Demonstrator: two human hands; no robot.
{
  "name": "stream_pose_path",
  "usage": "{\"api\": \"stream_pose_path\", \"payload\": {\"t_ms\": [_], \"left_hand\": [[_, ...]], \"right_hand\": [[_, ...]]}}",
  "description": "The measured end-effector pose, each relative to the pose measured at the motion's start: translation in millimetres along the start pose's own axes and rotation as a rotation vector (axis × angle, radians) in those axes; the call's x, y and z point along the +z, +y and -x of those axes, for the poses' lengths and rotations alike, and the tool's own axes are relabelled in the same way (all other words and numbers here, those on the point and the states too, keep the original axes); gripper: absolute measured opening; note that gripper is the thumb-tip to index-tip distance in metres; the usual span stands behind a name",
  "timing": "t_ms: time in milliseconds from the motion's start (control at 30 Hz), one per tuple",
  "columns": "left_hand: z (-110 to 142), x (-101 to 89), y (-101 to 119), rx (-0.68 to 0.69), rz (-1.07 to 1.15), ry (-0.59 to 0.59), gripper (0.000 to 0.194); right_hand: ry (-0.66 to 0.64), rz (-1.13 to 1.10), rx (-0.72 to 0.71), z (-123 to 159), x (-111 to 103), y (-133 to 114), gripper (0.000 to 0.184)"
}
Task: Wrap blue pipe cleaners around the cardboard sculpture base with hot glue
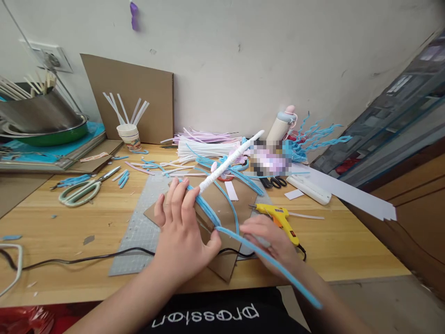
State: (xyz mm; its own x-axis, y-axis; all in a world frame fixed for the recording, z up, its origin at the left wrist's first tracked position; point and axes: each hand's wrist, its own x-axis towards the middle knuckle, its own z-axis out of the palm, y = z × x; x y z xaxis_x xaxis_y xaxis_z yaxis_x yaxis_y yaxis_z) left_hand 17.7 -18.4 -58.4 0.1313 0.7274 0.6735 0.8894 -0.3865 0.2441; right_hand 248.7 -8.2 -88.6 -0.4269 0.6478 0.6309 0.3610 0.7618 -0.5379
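Note:
My left hand (181, 222) grips a bundle of blue pipe cleaners (207, 208), fingers over its far side and thumb at its near end. A white-wrapped stem (231, 160) slants up and right from the bundle. One loose blue pipe cleaner (278, 265) runs from the thumb end towards the lower right, passing across my right forearm. Beside it my right hand (273, 239) is curled, slightly blurred, with something pale partly showing among the fingers. Under both hands lie a cardboard piece (222, 264) and a grey cutting mat (130, 260).
A yellow glue gun (283, 222) lies right of my right hand, its black cord crossing the table. Green-handled scissors (86, 190) and blue offcuts lie left. Behind are pipe cleaner bundles (208, 148), a paper cup (129, 137), a bottle (280, 127) and a white power strip (309, 189).

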Motion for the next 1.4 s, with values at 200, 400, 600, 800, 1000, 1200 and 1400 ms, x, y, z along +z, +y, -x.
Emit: {"api": "stream_pose_path", "payload": {"t_ms": [200, 400, 600, 800, 1000, 1200, 1400], "left_hand": [[1.9, -1.0, 2.2, 0.009, 0.009, -0.007, 0.078], [1.0, 0.1, 0.9, 0.018, 0.021, -0.005, 0.078], [0.5, -0.2, -0.1, 0.032, 0.07, 0.016, 0.083], [1.2, -1.3, -1.4, 0.034, 0.077, 0.033, 0.084], [0.4, 0.0, -2.8, 0.035, 0.095, 0.044, 0.086], [0.2, -1.3, -3.9, 0.024, 0.11, 0.04, 0.086], [0.6, -1.2, -4.7, 0.024, 0.119, 0.036, 0.087]], "right_hand": [[0.133, 0.645, 0.899, 23.8, -49.1, 34.8, 0.027], [-0.204, 0.673, 1.15, 34.4, -62.3, 55.3, 0.044], [-0.205, 0.647, 1.171, 32.4, -54.5, 55.0, 0.048], [-0.176, 0.584, 1.186, 39.3, -56.9, 65.4, 0.039], [-0.135, 0.394, 1.124, 47.6, -62.2, 70.2, 0.017], [-0.078, 0.116, 1.106, 36.3, -75.9, 52.8, 0.02], [0.204, -0.777, 1.041, 11.1, -92.6, 13.8, 0.027]]}}
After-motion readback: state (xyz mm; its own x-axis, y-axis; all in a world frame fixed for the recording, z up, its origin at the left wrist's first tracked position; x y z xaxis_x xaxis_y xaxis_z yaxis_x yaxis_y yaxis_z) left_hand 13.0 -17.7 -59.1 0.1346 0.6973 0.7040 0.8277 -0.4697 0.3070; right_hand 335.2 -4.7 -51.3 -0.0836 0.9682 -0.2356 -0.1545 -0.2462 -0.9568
